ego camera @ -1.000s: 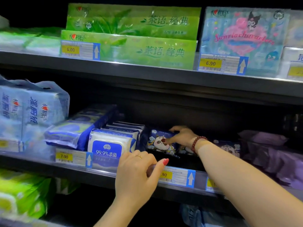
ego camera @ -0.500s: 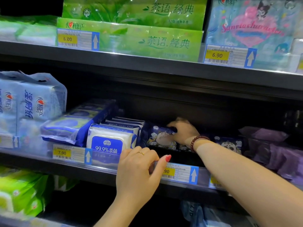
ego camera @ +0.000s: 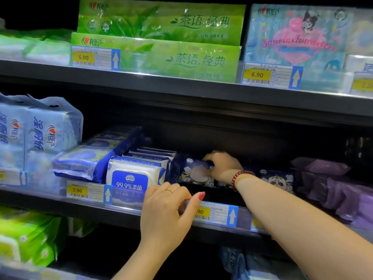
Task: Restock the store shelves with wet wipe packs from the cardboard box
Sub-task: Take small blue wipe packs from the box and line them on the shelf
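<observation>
My right hand (ego camera: 223,165) reaches deep into the middle shelf and grips the top right edge of a dark blue panda wet wipe pack (ego camera: 191,171), fingers curled over it. A second panda pack (ego camera: 279,179) lies just right of my wrist. My left hand (ego camera: 168,209) holds the front rail of the middle shelf (ego camera: 129,216), fingers curled over the clear lip and thumb on the price strip. A row of white and blue 99.9% wipe packs (ego camera: 134,174) stands left of the panda pack. No cardboard box is in view.
Purple packs (ego camera: 331,186) fill the right of the middle shelf, large light blue packs (ego camera: 36,134) the left. Green tissue packs (ego camera: 157,39) and a cartoon pack (ego camera: 298,41) sit on the upper shelf. Green packs (ego camera: 26,237) lie on the lower shelf.
My right hand slid a little further back along the panda pack's top edge. My left hand stayed on the shelf rail. The view shifted slightly.
</observation>
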A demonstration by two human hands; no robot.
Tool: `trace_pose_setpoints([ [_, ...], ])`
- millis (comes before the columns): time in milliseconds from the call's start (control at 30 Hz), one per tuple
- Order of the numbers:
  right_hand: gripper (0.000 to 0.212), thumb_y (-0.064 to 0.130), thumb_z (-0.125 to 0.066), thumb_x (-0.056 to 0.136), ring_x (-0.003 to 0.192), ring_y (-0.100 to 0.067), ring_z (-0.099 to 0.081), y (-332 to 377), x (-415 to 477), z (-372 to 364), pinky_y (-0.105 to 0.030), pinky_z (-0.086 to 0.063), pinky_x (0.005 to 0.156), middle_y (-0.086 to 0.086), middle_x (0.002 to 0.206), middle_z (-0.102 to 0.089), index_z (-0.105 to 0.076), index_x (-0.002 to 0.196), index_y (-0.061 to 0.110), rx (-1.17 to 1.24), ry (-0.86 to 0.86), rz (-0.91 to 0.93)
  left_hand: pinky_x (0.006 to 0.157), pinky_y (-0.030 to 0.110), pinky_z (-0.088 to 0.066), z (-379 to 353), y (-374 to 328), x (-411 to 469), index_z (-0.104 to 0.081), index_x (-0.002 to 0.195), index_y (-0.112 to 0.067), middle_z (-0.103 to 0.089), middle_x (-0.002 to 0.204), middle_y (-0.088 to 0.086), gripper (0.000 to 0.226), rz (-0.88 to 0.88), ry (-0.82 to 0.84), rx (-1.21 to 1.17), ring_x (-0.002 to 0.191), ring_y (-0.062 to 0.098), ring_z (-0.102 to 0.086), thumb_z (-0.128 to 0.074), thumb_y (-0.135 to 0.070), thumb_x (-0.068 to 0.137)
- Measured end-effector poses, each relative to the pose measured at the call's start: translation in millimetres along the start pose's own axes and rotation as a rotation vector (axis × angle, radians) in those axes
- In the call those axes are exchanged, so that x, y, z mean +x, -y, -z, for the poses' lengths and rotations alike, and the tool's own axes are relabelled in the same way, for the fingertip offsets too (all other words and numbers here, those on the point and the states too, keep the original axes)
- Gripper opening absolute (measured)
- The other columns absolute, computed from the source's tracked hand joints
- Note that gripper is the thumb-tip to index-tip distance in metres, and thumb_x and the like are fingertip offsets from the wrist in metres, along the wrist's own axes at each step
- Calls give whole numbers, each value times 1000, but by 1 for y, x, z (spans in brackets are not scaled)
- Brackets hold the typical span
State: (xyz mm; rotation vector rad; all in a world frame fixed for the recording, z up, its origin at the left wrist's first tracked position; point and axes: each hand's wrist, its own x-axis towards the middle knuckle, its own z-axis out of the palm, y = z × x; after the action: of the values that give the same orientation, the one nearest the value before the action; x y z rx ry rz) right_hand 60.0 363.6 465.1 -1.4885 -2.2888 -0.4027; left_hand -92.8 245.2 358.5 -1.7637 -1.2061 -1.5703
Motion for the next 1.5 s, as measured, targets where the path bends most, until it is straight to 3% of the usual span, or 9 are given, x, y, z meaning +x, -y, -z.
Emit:
trace_pose_setpoints([
  [167,35,38,-61,88,109,-19,-53,2,-3,10,-34,-50,84,1,123,-53,-56,121,27,-71,-51,13,65,17,-35,-1,1,0,-50,61,-30,-47,55,-18,42,5,9,-8,57,0,-44,-43,-59,90],
  [433,39,44,-60,88,107,-17,-53,12,-44,42,-31,-47,80,4,122,-51,-56,124,28,-21,-25,93,69,24,-36,7,1,5,-53,66,-30,-50,60,-17,40,73,165,-6,62,0,-47,-39,-59,90],
  [567,38,44,-61,86,108,-16,-54,10,-92,54,-31,-47,83,4,115,-57,-60,120,25,17,-117,158,80,29,-37,17,-4,10,-63,85,-30,-59,81,-18,37,90,229,-43,80,4,-52,-38,-57,87],
  [767,41,40,-65,84,104,-20,-52,-1,-171,57,-37,-46,87,1,111,-61,-62,119,19,88,-260,175,93,31,-35,45,-29,-21,-67,109,-18,-64,114,-1,35,-95,196,13,108,19,-55,-54,-39,86],
  [900,43,43,-63,85,104,-24,-53,-9,-227,40,-40,-46,86,-1,109,-62,-60,119,17,27,-305,207,90,44,-47,60,-45,-60,-67,115,-11,-63,118,8,39,-183,288,66,111,29,-59,-66,-31,81],
  [1033,40,35,-67,84,105,-28,-55,-11,-295,3,-40,-46,85,-4,109,-63,-61,117,13,90,-296,177,91,43,-45,71,-64,-111,-65,119,-11,-61,123,10,44,-179,452,96,116,30,-56,-61,-36,83],
  [1367,47,45,-57,80,101,-31,-56,-8,-441,-134,-43,-48,83,-5,108,-63,-62,114,13,184,81,-14,89,44,-48,63,-79,-268,-62,120,-9,-61,122,15,59,-65,908,124,111,36,-58,-47,-47,78],
  [1500,47,41,-64,81,108,-29,-53,0,-484,-180,-44,-46,90,-5,114,-62,-61,119,13,265,240,-123,89,45,-48,61,-80,-328,-61,120,-10,-62,122,15,55,1,1078,137,112,36,-58,-58,-44,77],
])
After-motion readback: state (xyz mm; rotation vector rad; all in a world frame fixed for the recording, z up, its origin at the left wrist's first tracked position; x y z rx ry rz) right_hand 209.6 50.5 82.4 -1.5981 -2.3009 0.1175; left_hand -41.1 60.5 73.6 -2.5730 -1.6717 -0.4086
